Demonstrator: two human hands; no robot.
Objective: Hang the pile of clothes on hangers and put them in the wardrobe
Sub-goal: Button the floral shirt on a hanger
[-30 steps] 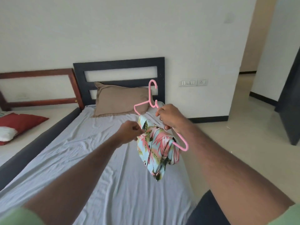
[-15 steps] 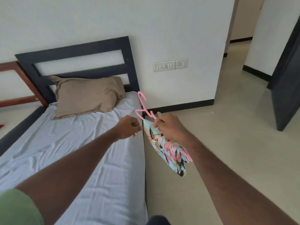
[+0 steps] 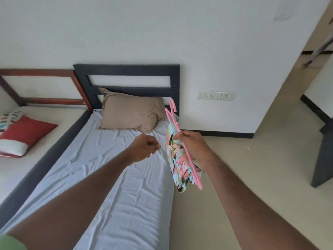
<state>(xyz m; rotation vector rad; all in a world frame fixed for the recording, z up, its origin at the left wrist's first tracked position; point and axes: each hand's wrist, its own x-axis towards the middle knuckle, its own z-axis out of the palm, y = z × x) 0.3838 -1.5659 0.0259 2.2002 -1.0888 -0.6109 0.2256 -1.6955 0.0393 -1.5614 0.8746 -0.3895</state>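
The right hand (image 3: 193, 144) pinched the pink hanger (image 3: 182, 141) at the neck, fingers curled round the wire just below the hook. The hanger was held edge-on to the camera, hook uppermost and tilted away, over the gap between the bed (image 3: 126, 177) and the floor (image 3: 252, 177). A floral garment (image 3: 177, 156) was draped on the hanger and hung bunched beneath the grip, clear of the bed and the floor. A grip at the neck probably kept the load balanced under the hook and left the hook free for a rail.

The left hand (image 3: 145, 147) was loosely curled above the bedsheet, just beside the garment, and held nothing. It did not touch the cloth.

Judgement: the garment was on its hanger, and the step in hand was carrying it to the wardrobe. No wardrobe could be identified in view; a dark panel (image 3: 322, 150) stood at the right edge, its nature unclear. No clothes pile was in view.

A pillow (image 3: 131, 114) lay at the headboard (image 3: 126, 73).
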